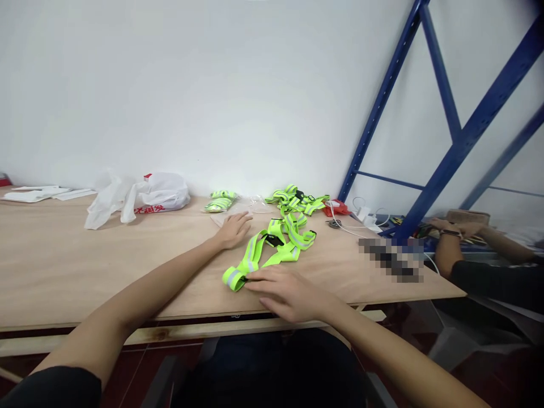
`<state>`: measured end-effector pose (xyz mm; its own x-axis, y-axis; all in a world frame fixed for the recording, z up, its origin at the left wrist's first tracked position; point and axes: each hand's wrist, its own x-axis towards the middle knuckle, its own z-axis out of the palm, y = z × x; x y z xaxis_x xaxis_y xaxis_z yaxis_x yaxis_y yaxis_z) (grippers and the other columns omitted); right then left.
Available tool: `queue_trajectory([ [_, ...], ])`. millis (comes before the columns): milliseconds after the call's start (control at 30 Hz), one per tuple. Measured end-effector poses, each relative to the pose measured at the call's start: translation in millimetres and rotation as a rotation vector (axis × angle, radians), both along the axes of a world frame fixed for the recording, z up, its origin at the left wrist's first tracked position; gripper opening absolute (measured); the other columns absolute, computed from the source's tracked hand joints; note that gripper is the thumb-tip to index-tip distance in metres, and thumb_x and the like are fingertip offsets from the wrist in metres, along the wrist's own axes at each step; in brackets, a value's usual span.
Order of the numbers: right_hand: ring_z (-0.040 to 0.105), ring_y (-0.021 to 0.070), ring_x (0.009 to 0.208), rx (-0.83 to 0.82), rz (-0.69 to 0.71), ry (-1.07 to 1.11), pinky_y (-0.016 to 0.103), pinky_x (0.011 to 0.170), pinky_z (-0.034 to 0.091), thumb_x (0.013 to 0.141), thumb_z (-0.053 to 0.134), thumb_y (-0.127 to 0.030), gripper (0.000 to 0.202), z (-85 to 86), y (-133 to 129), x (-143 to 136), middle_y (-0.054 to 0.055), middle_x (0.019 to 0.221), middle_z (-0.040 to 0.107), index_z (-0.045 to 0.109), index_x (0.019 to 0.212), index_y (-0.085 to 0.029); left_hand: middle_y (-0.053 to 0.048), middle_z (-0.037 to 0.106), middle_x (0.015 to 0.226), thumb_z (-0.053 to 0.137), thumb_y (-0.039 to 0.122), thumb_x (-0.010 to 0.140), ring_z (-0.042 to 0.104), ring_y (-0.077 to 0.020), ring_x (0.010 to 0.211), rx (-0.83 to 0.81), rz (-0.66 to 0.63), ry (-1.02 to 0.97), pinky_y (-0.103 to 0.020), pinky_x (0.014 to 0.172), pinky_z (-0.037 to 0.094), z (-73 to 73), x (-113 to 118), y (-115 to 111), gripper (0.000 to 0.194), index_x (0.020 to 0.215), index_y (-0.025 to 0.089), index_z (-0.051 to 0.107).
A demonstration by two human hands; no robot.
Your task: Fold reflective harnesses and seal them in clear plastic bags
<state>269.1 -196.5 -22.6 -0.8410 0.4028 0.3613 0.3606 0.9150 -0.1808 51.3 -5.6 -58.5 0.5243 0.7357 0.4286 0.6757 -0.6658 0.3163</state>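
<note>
A neon-yellow reflective strap harness [254,252] with grey stripes and a black buckle [274,240] lies loosely spread on the wooden table. My right hand [293,293] is at its near looped end, fingers stretched out with the tips touching the strap and the thumb apart below. To the left of the harness, my left hand [233,231] rests open and flat, its fingertips at the edge of a clear plastic bag [255,204]. Behind the harness lies a tangled pile of similar straps [297,198]. A packed bundle of straps [220,201] sits near the wall.
White plastic bags [164,192] and white sheets [36,194] lie at the back left. A red packet [336,208], white cables and a blurred-out object [391,260] are on the right. Beyond the blue metal frame [450,153], another person's hands [450,226] are at a box.
</note>
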Motion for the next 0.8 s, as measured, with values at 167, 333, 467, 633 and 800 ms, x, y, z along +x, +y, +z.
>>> queue_trajectory([
  [167, 0.062, 0.0234, 0.115, 0.123, -0.261, 0.266, 0.042, 0.101, 0.048, 0.097, 0.048, -0.023, 0.037, -9.7, 46.5, 43.7, 0.009, 0.122, 0.069, 0.060, 0.132, -0.026, -0.008, 0.053, 0.147, 0.051, 0.053, 0.093, 0.051, -0.0269, 0.132, -0.228, -0.445, -0.015, -0.040, 0.112, 0.039, 12.8, 22.3, -40.3, 0.060, 0.145, 0.023, 0.045],
  [333, 0.045, 0.0337, 0.138, 0.049, -0.682, 0.033, 0.051, 0.111, 0.038, 0.087, 0.061, -0.035, 0.070, -21.9, 83.6, 93.9, 0.016, 0.152, 0.046, 0.039, 0.152, -0.021, -0.006, 0.062, 0.135, 0.056, 0.023, 0.077, 0.058, -0.0289, 0.122, -0.219, -0.497, 0.160, -0.040, 0.105, 0.046, 15.6, 30.2, -44.4, 0.058, 0.135, 0.025, 0.056],
  [467, 0.054, 0.0298, 0.131, -0.043, -0.785, -0.094, 0.044, 0.107, 0.044, 0.087, 0.050, -0.022, 0.061, -30.9, 83.0, 119.8, 0.012, 0.147, 0.053, 0.046, 0.148, -0.022, -0.006, 0.069, 0.118, 0.049, 0.014, 0.071, 0.064, -0.0270, 0.107, -0.175, -0.377, 0.257, -0.037, 0.093, 0.051, 27.7, 11.9, -33.5, 0.049, 0.115, 0.023, 0.068],
  [633, 0.059, 0.0295, 0.125, 0.016, -0.959, -0.072, 0.040, 0.104, 0.046, 0.087, 0.048, -0.022, 0.056, -31.9, 73.2, 152.6, 0.007, 0.143, 0.059, 0.054, 0.143, -0.023, -0.004, 0.074, 0.104, 0.051, 0.025, 0.078, 0.067, -0.0249, 0.094, -0.211, -0.235, 0.280, -0.033, 0.084, 0.051, 47.0, -29.1, -28.5, 0.034, 0.106, 0.025, 0.070],
  [800, 0.069, 0.0292, 0.101, 0.065, -1.161, 0.122, 0.039, 0.088, 0.053, 0.086, 0.049, -0.027, 0.045, -26.5, 72.8, 196.4, 0.006, 0.121, 0.073, 0.065, 0.128, -0.027, -0.003, 0.074, 0.109, 0.055, 0.034, 0.076, 0.066, -0.0257, 0.098, -0.201, -0.040, 0.111, -0.033, 0.086, 0.050, 72.3, -75.0, -25.4, 0.036, 0.108, 0.025, 0.069],
])
